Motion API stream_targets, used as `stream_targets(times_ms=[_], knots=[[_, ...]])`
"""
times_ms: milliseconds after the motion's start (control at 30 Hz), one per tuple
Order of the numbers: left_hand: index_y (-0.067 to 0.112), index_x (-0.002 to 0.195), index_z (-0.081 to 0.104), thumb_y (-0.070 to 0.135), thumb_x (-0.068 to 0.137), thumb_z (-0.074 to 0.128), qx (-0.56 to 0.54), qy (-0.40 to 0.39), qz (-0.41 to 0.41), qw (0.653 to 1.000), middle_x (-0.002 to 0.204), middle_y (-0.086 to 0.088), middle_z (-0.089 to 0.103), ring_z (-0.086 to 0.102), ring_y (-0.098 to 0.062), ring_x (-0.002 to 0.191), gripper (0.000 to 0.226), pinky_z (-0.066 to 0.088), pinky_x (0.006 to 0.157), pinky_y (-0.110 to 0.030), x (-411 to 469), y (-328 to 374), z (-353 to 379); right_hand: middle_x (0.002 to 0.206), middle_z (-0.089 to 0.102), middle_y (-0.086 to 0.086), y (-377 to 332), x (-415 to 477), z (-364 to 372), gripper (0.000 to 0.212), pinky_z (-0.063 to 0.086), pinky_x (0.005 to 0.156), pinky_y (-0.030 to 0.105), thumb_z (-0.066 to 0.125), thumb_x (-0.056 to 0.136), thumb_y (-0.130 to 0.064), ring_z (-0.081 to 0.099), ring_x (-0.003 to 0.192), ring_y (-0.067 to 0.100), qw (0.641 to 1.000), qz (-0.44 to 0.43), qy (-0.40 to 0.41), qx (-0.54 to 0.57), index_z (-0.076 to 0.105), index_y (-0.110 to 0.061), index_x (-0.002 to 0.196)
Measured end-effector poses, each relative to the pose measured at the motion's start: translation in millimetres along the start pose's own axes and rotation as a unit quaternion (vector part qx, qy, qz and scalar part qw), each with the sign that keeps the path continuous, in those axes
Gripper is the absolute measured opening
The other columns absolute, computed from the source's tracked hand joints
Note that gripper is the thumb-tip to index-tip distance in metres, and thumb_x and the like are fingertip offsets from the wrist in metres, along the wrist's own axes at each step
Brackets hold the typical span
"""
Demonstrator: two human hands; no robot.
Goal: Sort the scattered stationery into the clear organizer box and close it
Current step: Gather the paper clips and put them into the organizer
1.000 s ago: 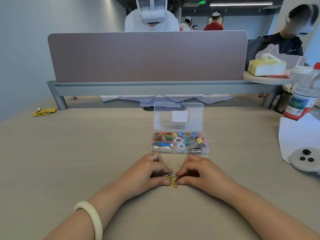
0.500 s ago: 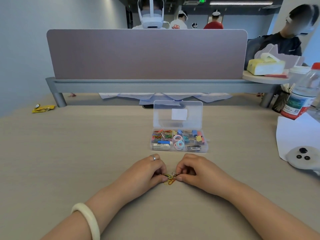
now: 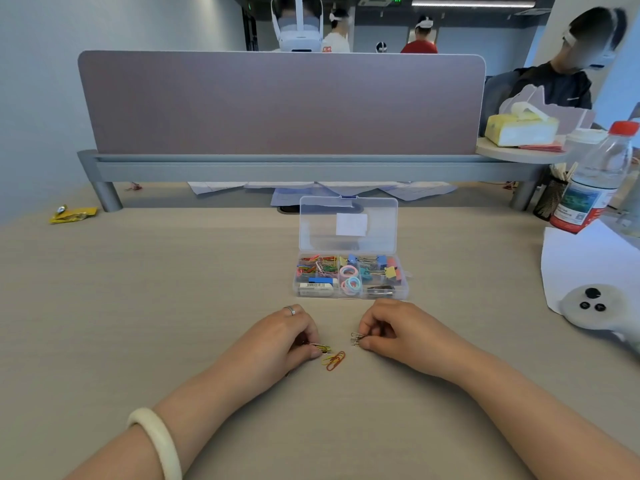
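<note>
Two bare hands are rested on the desk (image 3: 138, 306), a pale wood-grain laminate, matte. The left hand (image 3: 280, 336) is curled, its fingers (image 3: 313, 353) pinched shut on a small gold-coloured wire clip (image 3: 320, 348) held flat against the desk; one thin metal ring (image 3: 291, 310) and one smooth, cream, rounded bangle (image 3: 157, 441) are worn on that side. The right hand (image 3: 391, 332) is curled too, fingers (image 3: 363, 345) closed on a small silver wire clip cluster (image 3: 356, 338); the exact count there cannot be told. Loose paper clips (image 3: 335, 360) of thin bent wire, orange and yellow, about two or three, are seen lying just below and between the two sets of fingers, nearer the left ones, touched by neither. The clear organizer box (image 3: 349, 287), one, hard transparent plastic, rectangular with rounded corners, is placed just beyond the fingers, well within reach, its hinged lid (image 3: 348, 225) stood upright and open with one white label on it. Inside, several compartments are seen: coloured wire clips at left, one eraser with a barcode sleeve nearest the left fingers, pastel rings in the middle, coloured binder clips at right. One plastic bottle (image 3: 595, 181) with a red cap is stood far right of the right fingers.
</note>
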State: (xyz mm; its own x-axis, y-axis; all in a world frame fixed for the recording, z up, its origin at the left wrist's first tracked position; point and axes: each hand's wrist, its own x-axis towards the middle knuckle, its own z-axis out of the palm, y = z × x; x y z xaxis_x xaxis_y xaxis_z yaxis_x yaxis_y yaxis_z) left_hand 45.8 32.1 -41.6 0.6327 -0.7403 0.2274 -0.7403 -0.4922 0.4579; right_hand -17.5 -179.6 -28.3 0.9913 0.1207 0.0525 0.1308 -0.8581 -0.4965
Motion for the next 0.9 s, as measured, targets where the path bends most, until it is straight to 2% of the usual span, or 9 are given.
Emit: stream_targets(times_ms=[100,167,233,400,533,600,767,900], knots=[[0.019,0.085,0.059,0.026,0.082,0.063,-0.006,0.001,-0.006,1.0,0.076,0.018,0.043,0.043,0.007,0.072,0.008,0.033,0.063,-0.008,0,-1,1,0.085,0.055,-0.011,-5,1,0,0.006,0.044,0.073,0.023,0.063,0.081,-0.029,0.053,0.077,0.004,1.0,0.004,-0.001,-0.02,0.058,-0.031,0.083],[0.02,0.083,0.06,0.025,0.081,0.064,-0.016,0.003,-0.01,1.0,0.076,0.017,0.045,0.044,0.006,0.073,0.007,0.034,0.063,-0.009,1,0,2,0.093,0.057,-0.008,-9,1,0,0.006,0.044,0.077,0.025,0.061,0.083,-0.03,0.055,0.085,0.009,0.998,0.002,0.001,-0.057,0.06,-0.027,0.089],[0.024,0.077,0.058,0.025,0.08,0.066,-0.035,0.014,-0.02,0.999,0.076,0.015,0.048,0.046,0.003,0.074,0.008,0.035,0.062,-0.01,2,1,4,0.099,0.058,-0.007,-13,1,1,0.011,0.041,0.076,0.024,0.06,0.084,-0.03,0.051,0.085,0.008,0.997,-0.008,0.006,-0.079,0.061,-0.023,0.093],[0.033,0.064,0.053,0.017,0.075,0.071,-0.104,0.075,-0.058,0.99,0.068,0.011,0.052,0.051,0.002,0.069,0.027,0.037,0.059,-0.008,9,1,2,0.093,0.052,-0.01,-13,1,2,0.011,0.044,0.078,0.024,0.062,0.083,-0.03,0.055,0.087,0.008,0.999,-0.002,0.011,-0.044,0.061,-0.024,0.092],[0.024,0.063,0.057,0.011,0.075,0.07,-0.179,0.138,-0.102,0.969,0.059,0.009,0.053,0.048,0.0,0.051,0.022,0.036,0.051,-0.008,27,-5,-8,0.092,0.05,-0.012,-11,1,3,0.01,0.043,0.078,0.023,0.061,0.084,-0.029,0.052,0.087,0.007,0.999,-0.004,0.012,-0.031,0.06,-0.024,0.092],[0.023,0.063,0.058,0.01,0.076,0.069,-0.192,0.169,-0.114,0.96,0.06,0.008,0.055,0.046,-0.001,0.05,0.022,0.036,0.05,-0.007,41,-12,-15,0.092,0.05,-0.013,-11,1,4,0.011,0.042,0.078,0.021,0.061,0.084,-0.03,0.051,0.085,0.004,1.0,-0.006,0.017,-0.026,0.06,-0.024,0.093],[0.018,0.068,0.06,0.008,0.076,0.068,-0.145,0.237,-0.13,0.952,0.065,0.009,0.055,0.046,-0.006,0.058,0.015,0.037,0.052,-0.006,86,-34,-25,0.091,0.051,-0.014,-12,3,7,0.011,0.042,0.076,0.021,0.061,0.084,-0.03,0.048,0.081,0.002,0.999,-0.016,0.045,-0.018,0.062,-0.024,0.092],[0.009,0.075,0.065,0.008,0.075,0.069,-0.063,0.209,-0.119,0.969,0.073,0.003,0.055,0.049,-0.014,0.07,0.004,0.035,0.059,-0.009,100,-52,-19,0.089,0.049,-0.016,-11,4,8,0.011,0.042,0.076,0.021,0.061,0.083,-0.031,0.049,0.081,0.002,0.998,-0.015,0.054,-0.016,0.063,-0.025,0.092]])
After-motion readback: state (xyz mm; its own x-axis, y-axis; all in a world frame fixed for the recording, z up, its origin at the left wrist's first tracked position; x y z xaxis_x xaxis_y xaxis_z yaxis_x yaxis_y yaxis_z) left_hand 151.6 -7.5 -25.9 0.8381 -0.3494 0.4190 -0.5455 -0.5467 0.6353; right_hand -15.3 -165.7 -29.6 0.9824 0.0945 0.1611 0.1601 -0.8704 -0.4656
